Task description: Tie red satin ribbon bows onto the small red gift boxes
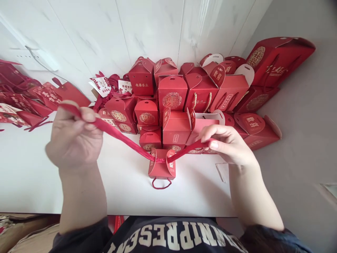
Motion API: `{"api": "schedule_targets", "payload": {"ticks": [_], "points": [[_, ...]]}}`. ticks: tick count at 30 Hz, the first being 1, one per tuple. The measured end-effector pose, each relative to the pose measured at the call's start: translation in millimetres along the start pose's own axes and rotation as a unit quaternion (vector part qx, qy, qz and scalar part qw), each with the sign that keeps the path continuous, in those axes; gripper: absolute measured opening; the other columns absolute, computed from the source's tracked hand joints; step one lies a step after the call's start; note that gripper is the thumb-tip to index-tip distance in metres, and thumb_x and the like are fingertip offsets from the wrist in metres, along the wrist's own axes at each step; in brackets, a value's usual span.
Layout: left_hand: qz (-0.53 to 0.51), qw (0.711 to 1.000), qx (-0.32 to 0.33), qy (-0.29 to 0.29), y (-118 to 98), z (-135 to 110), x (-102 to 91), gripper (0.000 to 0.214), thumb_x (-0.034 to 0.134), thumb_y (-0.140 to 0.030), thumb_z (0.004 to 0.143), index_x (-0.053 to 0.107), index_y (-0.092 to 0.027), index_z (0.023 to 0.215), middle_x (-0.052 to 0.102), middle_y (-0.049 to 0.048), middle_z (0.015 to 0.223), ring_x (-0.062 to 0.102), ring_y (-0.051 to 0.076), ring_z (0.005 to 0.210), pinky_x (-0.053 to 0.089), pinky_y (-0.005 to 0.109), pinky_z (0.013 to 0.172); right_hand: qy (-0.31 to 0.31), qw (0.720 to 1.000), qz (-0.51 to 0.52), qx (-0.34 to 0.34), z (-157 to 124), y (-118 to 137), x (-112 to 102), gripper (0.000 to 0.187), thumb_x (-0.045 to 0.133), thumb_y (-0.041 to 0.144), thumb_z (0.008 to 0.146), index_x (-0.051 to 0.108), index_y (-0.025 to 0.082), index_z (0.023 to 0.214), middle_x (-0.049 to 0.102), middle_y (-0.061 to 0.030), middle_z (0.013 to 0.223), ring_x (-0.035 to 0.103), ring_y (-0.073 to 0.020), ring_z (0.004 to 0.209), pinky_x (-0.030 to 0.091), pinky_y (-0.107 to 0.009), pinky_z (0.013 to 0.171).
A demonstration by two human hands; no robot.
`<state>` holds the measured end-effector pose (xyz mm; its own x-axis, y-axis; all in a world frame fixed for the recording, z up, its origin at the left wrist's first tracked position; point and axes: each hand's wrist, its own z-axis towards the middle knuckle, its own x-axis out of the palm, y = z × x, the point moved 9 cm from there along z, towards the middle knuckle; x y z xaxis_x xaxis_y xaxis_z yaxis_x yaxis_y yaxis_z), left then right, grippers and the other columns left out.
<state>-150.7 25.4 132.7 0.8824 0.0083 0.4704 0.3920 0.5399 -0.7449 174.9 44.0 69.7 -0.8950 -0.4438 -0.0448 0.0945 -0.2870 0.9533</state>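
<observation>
A red ribbon (123,139) passes through the top of a small red gift box (162,172) on the white table. My left hand (76,135) pinches the ribbon's left end, raised well above the table. On the other side, my right hand (228,144) grips the right end between thumb and forefinger. Both lengths slope down to the box in a wide V, with a twist or crossing where they meet on top. A dark red cord handle (162,188) hangs from the box's near face.
Several red gift boxes (172,93) are stacked behind, against a white panelled wall (147,28). Larger boxes (279,65) stand by the grey wall at right. Red bags and cards (34,95) lie at far left, below a cable (42,63). Cardboard (34,242) sits below the table edge.
</observation>
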Motion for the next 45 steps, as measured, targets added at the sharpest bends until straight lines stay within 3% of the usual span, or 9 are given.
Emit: {"api": "schedule_targets", "payload": {"ticks": [3,6,11,19,37,40,45], "points": [[0.056,0.993,0.000,0.101,7.1,3.8,47.3,0.031,0.080,-0.009,0.071,0.068,-0.017,0.099,0.072,0.0000,0.072,0.063,0.008,0.059,0.050,0.015,0.047,-0.013,0.998,-0.054,-0.040,14.7,23.5,6.9,0.012,0.075,0.034,0.084,0.071,0.024,0.091,0.065,-0.0016,0.084,0.060,-0.0131,0.070,0.052,-0.027,0.062],[0.101,0.981,-0.022,0.166,21.8,2.7,83.5,0.027,0.084,-0.015,0.070,0.072,-0.015,0.094,0.075,0.0008,0.076,0.068,0.011,0.067,0.055,0.019,0.058,-0.034,0.996,-0.057,-0.059,26.7,41.2,12.5,0.024,0.078,0.034,0.080,0.066,0.024,0.098,0.063,-0.0002,0.084,0.060,-0.0133,0.072,0.056,-0.028,0.066],[0.144,0.970,-0.079,0.179,50.6,-0.1,113.7,0.018,0.086,-0.024,0.068,0.072,-0.016,0.076,0.070,-0.0013,0.070,0.069,0.014,0.067,0.057,0.027,0.063,-0.080,0.992,-0.043,-0.086,37.5,60.3,20.0,0.027,0.078,0.038,0.081,0.062,0.024,0.098,0.064,0.0014,0.082,0.063,-0.0134,0.073,0.059,-0.031,0.073],[0.143,0.971,-0.084,0.172,70.3,-7.1,125.8,0.020,0.080,-0.034,0.077,0.069,-0.018,0.080,0.070,0.0003,0.077,0.068,0.015,0.075,0.056,0.028,0.067,-0.130,0.981,-0.090,-0.110,34.7,68.0,34.3,0.027,0.071,0.046,0.085,0.066,0.020,0.085,0.066,-0.0012,0.075,0.065,-0.0141,0.066,0.058,-0.029,0.062],[0.126,0.971,-0.094,0.178,70.7,-8.2,129.2,0.016,0.079,-0.028,0.077,0.069,-0.018,0.083,0.067,-0.0014,0.078,0.064,0.010,0.075,0.054,0.023,0.071,-0.090,0.966,-0.216,-0.109,34.8,75.4,45.1,0.020,0.062,0.034,0.094,0.068,0.018,0.083,0.065,-0.0007,0.071,0.060,-0.0143,0.066,0.047,-0.027,0.060],[0.115,0.971,-0.105,0.183,73.7,-9.7,129.8,0.016,0.078,-0.030,0.078,0.072,-0.019,0.087,0.070,-0.0003,0.082,0.066,0.012,0.077,0.054,0.023,0.071,-0.090,0.966,-0.214,-0.109,34.3,75.7,45.4,0.020,0.062,0.034,0.093,0.067,0.018,0.083,0.065,-0.0008,0.071,0.059,-0.0142,0.066,0.045,-0.026,0.060],[0.101,0.977,-0.076,0.171,73.0,-8.3,126.9,0.015,0.079,-0.033,0.077,0.072,-0.020,0.079,0.069,-0.0010,0.075,0.066,0.012,0.073,0.054,0.025,0.070,-0.086,0.969,-0.199,-0.115,34.8,77.1,45.7,0.024,0.062,0.038,0.093,0.066,0.018,0.080,0.062,-0.0002,0.069,0.056,-0.0136,0.064,0.043,-0.026,0.058]]}}
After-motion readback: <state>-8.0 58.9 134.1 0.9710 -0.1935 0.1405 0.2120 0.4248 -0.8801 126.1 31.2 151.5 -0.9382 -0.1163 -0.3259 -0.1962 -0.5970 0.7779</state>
